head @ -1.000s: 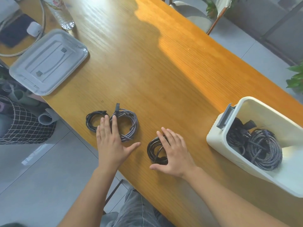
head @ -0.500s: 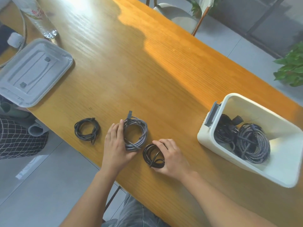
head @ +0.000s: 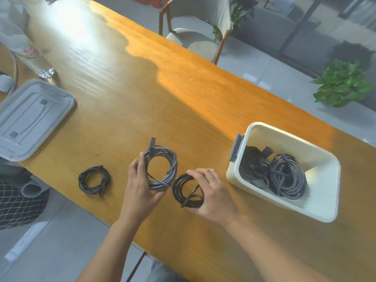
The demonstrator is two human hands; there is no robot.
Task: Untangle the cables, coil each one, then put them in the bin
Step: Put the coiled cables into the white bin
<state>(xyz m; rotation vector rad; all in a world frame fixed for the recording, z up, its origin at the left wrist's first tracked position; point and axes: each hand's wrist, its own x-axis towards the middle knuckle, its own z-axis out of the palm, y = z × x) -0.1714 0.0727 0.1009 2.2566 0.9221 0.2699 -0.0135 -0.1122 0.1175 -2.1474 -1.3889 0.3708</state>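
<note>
- Head view, looking down on a wooden table (head: 183, 102): a grey braided cable coil (head: 162, 166) lies near the front edge, its black plug pointing away from the person.
- The left hand (head: 140, 190) grips that coil at its left and near side, fingers curled over the strands and thumb underneath.
- Just to the right, and touching or nearly touching the grey coil, is a dark glossy cable coil (head: 186, 190).
- The right hand (head: 211, 194) holds this dark coil, fingertips curved over its far rim and thumb at its near rim.
- A third, thin black cable coil (head: 93, 180) lies on the table to the left of both hands, apart from them and touched by neither.
- To the right stands a white bin (head: 289, 139) with a grey handle on its left wall; inside it are a black cable bundle (head: 253, 165) and, beside that, a grey braided bundle (head: 289, 176).
- Farther left on the table lies a grey lid (head: 30, 119), flat, and behind it stands a clear plastic bottle (head: 26, 51).
- Beyond the table's far edge are a chair (head: 195, 37) and a green potted plant (head: 343, 84) on the floor.
</note>
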